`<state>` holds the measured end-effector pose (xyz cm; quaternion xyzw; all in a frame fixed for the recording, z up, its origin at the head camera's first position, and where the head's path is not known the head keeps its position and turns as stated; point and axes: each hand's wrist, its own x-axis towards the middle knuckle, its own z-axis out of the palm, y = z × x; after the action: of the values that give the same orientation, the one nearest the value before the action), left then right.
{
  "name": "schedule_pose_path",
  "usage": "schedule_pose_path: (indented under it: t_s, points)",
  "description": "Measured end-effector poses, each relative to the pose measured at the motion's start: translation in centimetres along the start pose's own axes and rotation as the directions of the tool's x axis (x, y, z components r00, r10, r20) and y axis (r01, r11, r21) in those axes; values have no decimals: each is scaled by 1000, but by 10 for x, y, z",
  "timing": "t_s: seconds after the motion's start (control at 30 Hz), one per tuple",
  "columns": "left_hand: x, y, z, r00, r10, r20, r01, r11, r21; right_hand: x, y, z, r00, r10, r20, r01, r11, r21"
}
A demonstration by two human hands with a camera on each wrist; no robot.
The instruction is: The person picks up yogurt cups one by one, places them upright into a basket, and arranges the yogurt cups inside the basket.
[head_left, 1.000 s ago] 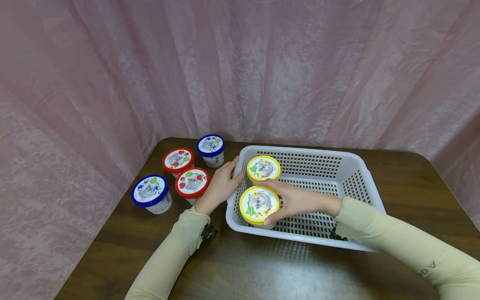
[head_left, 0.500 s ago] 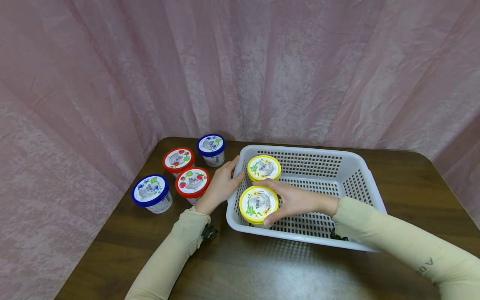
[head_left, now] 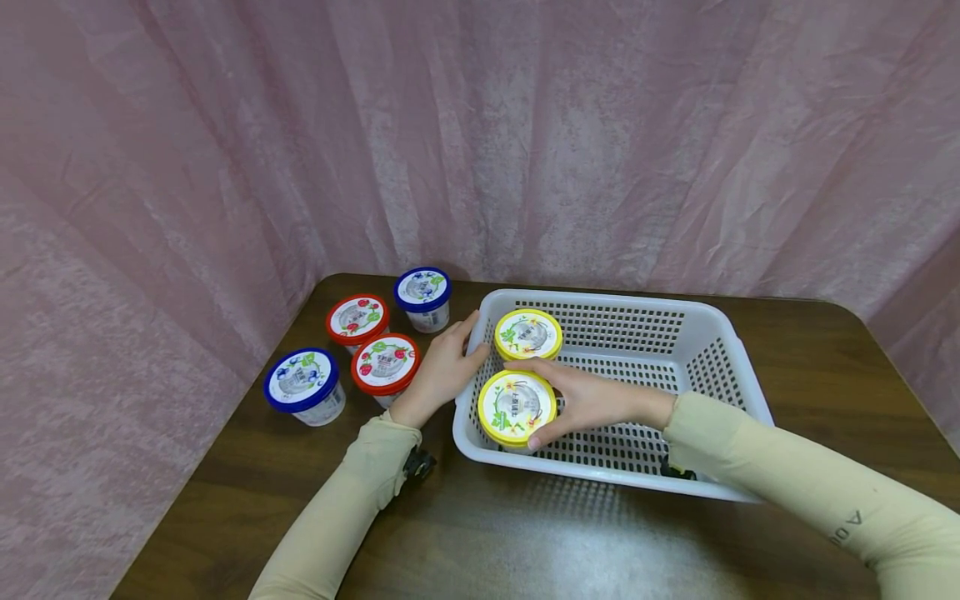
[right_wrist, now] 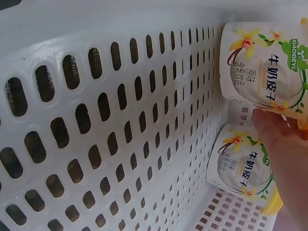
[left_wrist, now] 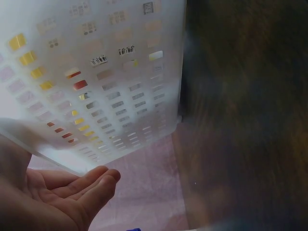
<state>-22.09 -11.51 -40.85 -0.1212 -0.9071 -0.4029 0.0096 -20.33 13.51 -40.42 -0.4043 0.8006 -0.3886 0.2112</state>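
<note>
My right hand (head_left: pixel 592 400) grips the nearer yellow-lidded tub (head_left: pixel 517 408) at the left end of a white plastic basket (head_left: pixel 731 358). Its thumb lies on the tub's near side. A second yellow-lidded tub (head_left: pixel 528 333) stands just behind it, upright. In the right wrist view both show flower-printed sides, the held tub (right_wrist: pixel 264 67) above the other tub (right_wrist: pixel 238 163), with a finger between them. My left hand (head_left: pixel 446 367) holds the basket's left rim, thumb over the top. The left wrist view shows its fingers (left_wrist: pixel 98 192) along the outside of the perforated wall (left_wrist: pixel 120 96).
Left of the basket stand two red-lidded tubs, a front one (head_left: pixel 385 365) and a rear one (head_left: pixel 357 320). A blue-lidded tub (head_left: pixel 302 382) is at the left, another blue-lidded tub (head_left: pixel 422 290) near the back edge. A pink curtain (head_left: pixel 480 150) hangs behind the wooden table (head_left: pixel 570 550).
Hardly anything differs. My right forearm has shifted very slightly left, with the hand still around the nearer yellow-lidded tub. My left hand stays at the rim.
</note>
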Motion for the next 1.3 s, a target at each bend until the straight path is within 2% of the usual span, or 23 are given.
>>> schedule_pose_path:
  t_s: [0.17, 0.47, 0.9, 1.3]
  points:
    - [1, -1, 0, 1000, -3, 7, 3, 1000, -5, 0, 2, -1, 1000, 0, 19, -1, 1000, 18]
    - [0, 0, -1, 1000, -3, 3, 3, 1000, 3, 0, 1, -4, 999, -46, 23, 47, 998, -38]
    - [-2, 2, -1, 1000, -8, 6, 8, 1000, -6, -3, -2, -8, 999, -36, 29, 39, 995, -87]
    - [-2, 2, -2, 1000, 1, -1, -1, 1000, -4, -4, -5, -11, 997, -66, 34, 70, 989, -133]
